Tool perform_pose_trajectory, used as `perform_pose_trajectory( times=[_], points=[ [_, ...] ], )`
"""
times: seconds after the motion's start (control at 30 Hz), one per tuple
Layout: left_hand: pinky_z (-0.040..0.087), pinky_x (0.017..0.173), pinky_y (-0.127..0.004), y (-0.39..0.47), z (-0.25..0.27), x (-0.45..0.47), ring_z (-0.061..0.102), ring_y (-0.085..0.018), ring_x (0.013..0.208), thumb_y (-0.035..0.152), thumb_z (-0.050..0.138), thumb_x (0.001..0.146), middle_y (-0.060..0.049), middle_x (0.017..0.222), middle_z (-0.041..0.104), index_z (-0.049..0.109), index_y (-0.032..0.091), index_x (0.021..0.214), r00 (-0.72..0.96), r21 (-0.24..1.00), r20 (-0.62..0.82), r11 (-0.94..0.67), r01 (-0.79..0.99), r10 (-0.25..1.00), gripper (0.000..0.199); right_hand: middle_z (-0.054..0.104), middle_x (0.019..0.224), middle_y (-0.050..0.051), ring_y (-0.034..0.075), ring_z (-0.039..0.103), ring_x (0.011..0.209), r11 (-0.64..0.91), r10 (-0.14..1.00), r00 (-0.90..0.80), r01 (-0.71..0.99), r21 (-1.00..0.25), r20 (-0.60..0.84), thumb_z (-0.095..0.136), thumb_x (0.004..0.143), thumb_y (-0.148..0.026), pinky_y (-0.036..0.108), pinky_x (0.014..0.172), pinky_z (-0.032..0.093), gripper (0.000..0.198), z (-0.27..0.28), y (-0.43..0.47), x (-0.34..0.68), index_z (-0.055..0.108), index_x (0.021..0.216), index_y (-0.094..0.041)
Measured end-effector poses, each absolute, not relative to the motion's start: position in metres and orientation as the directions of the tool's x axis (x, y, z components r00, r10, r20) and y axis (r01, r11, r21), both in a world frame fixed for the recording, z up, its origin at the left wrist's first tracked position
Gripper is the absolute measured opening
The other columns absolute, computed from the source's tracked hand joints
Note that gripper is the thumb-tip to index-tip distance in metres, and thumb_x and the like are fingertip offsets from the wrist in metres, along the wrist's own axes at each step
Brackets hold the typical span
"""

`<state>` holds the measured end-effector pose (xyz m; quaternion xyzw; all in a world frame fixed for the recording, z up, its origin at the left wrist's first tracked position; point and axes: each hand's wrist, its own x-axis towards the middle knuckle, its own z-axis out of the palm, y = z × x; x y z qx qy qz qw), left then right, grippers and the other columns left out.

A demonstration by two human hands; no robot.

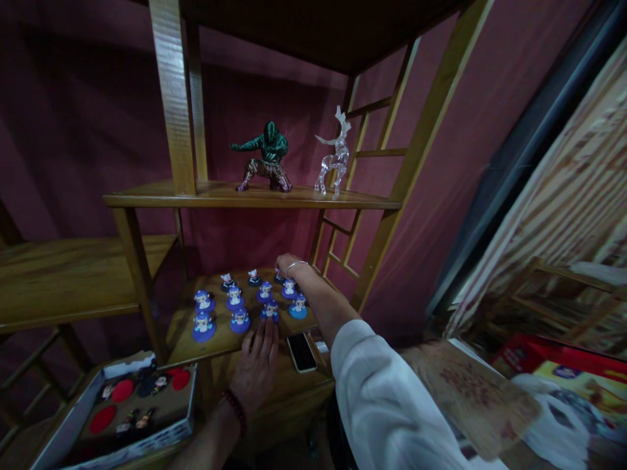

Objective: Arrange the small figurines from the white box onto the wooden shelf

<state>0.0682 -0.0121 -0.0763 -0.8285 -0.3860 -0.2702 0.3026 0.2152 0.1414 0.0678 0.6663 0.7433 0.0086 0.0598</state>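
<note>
My right hand (288, 264) reaches to the back of the lower shelf (183, 337), its fingers closed on a small figurine (279, 276) that they partly hide. Two similar dark-based figurines (228, 281) (253, 278) stand to its left in the back row. In front are several figurines with purple hair on round purple or blue bases, such as the one at the front left (203, 325). My left hand (258, 356) lies flat at the shelf's front edge, fingers stretched. Its fingertips overlap the base of a purple figurine (270, 309); whether they touch it I cannot tell.
A phone (302, 352) lies right of my left hand. At lower left, an open box (189, 408) holds figurines and red discs. The upper shelf (215, 190) carries a green kneeling figure (268, 156) and a clear deer (335, 156). Wooden posts (382, 251) frame the unit.
</note>
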Motion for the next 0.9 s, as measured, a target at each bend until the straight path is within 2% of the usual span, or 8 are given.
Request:
perform_pose_trajectory(
  times=[0.27, 0.67, 0.9],
  points=[
    [0.026, 0.095, -0.041, -0.0113, -0.0772, 0.0682, 0.033, -0.025, 0.119, 0.019, 0.037, 0.074, -0.016, 0.127, 0.041, 0.039, 0.008, 0.124, 0.558, -0.304, 0.69, -0.514, 0.802, 0.462, 0.051, 0.063, 0.102, 0.01, 0.02, 0.059, 0.092, 0.118, 0.992, -0.114, 0.989, 0.084, -0.059, 0.06, 0.065, -0.016, 0.023, 0.073, 0.046, 0.03, 0.0663, 0.1444, 0.2111, 0.065, 0.095, -0.018],
    [0.026, 0.095, -0.043, -0.01, -0.0792, 0.0689, 0.031, -0.027, 0.121, 0.018, 0.037, 0.073, -0.017, 0.13, 0.037, 0.041, 0.006, 0.122, 0.561, -0.304, 0.688, -0.52, 0.798, 0.46, 0.05, 0.064, 0.098, 0.011, 0.022, 0.06, 0.09, 0.118, 0.992, -0.113, 0.99, 0.072, -0.061, 0.06, 0.063, -0.015, 0.025, 0.072, 0.046, 0.031, 0.0667, 0.146, 0.2084, 0.065, 0.093, -0.017],
    [0.028, 0.094, -0.043, -0.0114, -0.0779, 0.0686, 0.031, -0.027, 0.121, 0.017, 0.036, 0.074, -0.016, 0.131, 0.036, 0.035, 0.008, 0.127, 0.555, -0.294, 0.689, -0.521, 0.801, 0.466, 0.053, 0.065, 0.098, 0.009, 0.02, 0.06, 0.089, 0.124, 0.991, -0.119, 0.99, 0.07, -0.063, 0.06, 0.063, -0.016, 0.022, 0.072, 0.045, 0.031, 0.0636, 0.1503, 0.209, 0.065, 0.093, -0.018]
  ],
)
